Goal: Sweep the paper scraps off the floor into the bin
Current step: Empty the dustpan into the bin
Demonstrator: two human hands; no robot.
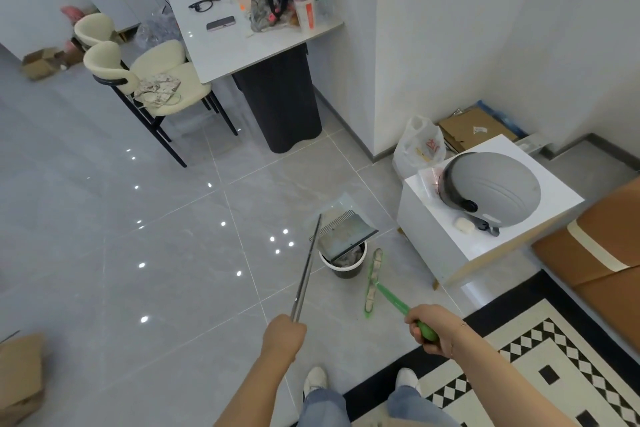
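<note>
Single wide-angle view from head height, facing forward and steeply down over grey floor point(145, 288). Forearms and shoes close at the bottom edge; bin point(347, 265) nearby ahead; cluttered worktop point(242, 48) farther off, top centre.

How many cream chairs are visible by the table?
2. One chair stands at the table's near left edge with a patterned cloth on its seat; the other chair stands farther back, left. More may be hidden behind the table.
</note>
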